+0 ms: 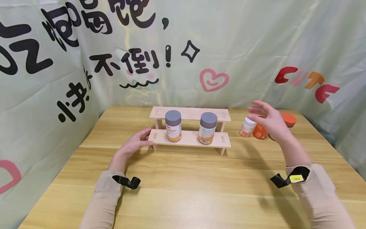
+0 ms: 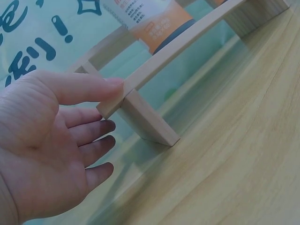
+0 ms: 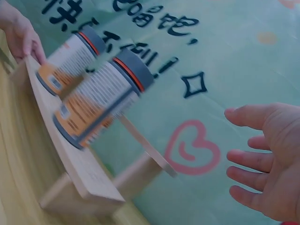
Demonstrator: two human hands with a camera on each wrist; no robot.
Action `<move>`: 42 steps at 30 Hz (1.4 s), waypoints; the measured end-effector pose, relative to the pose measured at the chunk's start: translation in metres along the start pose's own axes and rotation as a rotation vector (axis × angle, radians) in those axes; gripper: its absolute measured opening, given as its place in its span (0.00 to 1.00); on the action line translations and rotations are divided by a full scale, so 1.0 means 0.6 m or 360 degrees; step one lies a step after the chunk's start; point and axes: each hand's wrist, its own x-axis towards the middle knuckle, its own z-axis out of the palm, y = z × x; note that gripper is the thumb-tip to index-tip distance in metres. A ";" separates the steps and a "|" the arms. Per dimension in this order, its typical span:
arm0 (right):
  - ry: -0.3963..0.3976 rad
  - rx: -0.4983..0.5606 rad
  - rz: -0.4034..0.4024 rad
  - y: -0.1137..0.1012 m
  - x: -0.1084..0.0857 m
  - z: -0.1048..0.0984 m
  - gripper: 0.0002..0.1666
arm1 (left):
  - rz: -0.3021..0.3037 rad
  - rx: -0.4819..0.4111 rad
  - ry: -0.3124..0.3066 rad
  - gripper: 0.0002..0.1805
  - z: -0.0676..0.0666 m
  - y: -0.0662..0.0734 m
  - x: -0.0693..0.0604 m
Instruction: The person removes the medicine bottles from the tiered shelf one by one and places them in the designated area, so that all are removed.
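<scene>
A two-tier wooden shelf (image 1: 188, 137) stands on the table, with two grey-lidded supplement bottles, a left one (image 1: 173, 131) and a right one (image 1: 207, 132), upright on its lower tier. My left hand (image 1: 134, 143) pinches the left end of that tier. In the left wrist view the thumb (image 2: 91, 89) lies on the board's edge, and the other fingers are beside and under the end. My right hand (image 1: 270, 119) is raised with nothing in it, above a small white bottle (image 1: 246, 129) and an orange bottle (image 1: 259, 132), partly covering the bottles there.
An orange-lidded jar (image 1: 289, 119) stands behind my right wrist, partly hidden. The shelf's upper tier (image 1: 190, 113) is behind the lower one. A printed cloth backdrop (image 1: 243, 47) closes off the back and sides of the wooden table (image 1: 183, 187).
</scene>
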 end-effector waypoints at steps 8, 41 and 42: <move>-0.0151 0.0110 -0.0111 -0.016 0.008 0.047 0.40 | 0.0022 -0.0020 -0.0017 0.45 0.000 -0.002 0.000; -0.0323 0.0218 -0.0232 -0.047 0.039 0.169 0.36 | 0.0007 -0.0010 -0.0001 0.44 -0.001 -0.002 -0.002; -0.0312 0.0204 -0.0237 -0.047 0.039 0.169 0.35 | 0.0008 -0.0010 -0.0002 0.44 -0.001 -0.002 -0.002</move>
